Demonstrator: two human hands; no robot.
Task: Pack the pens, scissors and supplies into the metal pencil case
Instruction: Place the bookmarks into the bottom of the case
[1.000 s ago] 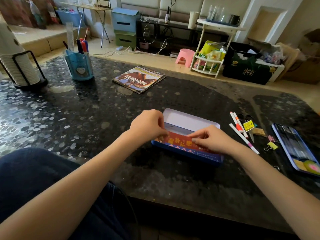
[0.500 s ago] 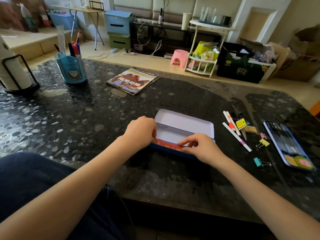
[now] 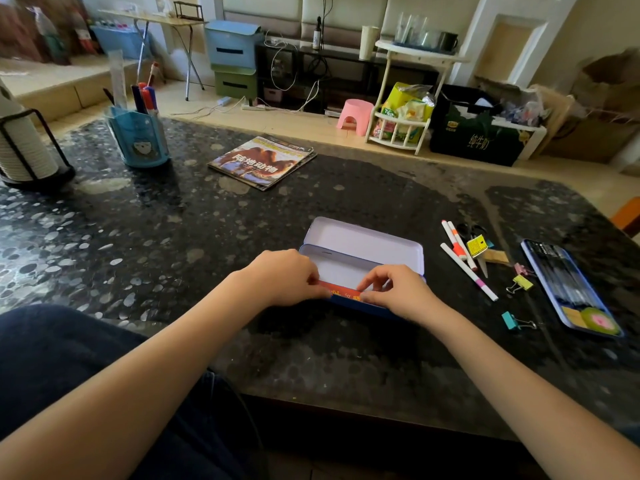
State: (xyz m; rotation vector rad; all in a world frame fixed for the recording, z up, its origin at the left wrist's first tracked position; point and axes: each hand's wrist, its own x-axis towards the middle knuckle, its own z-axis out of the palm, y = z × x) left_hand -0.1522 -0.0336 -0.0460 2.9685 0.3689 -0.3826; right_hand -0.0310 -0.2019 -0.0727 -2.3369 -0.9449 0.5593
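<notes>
While the left hand [image 3: 287, 277] and the right hand [image 3: 394, 292] both pinch the near edge of the metal pencil case [image 3: 363, 251], fingers curled onto its orange-and-blue printed strip, nothing has gone into it yet: the pale interior shows bare. The case sits open near the middle of the bench [image 3: 173, 244], its far half tilted up behind the hands. This looks like the opening step, the case being spread and steadied before loading.

Just to the right of the case lie the white marker pens [image 3: 464, 258], side by side at a slant, with the black-handled scissors [image 3: 472, 233] touching them beyond. Binder clips sit nearer the bench edge: a yellow binder clip [image 3: 521, 283] and a teal binder clip [image 3: 512, 321]. A phone [image 3: 568, 289] lies further right.

The next move probably calls for the right hand to let go and reach for the pens, while the left hand holds the case steady.
</notes>
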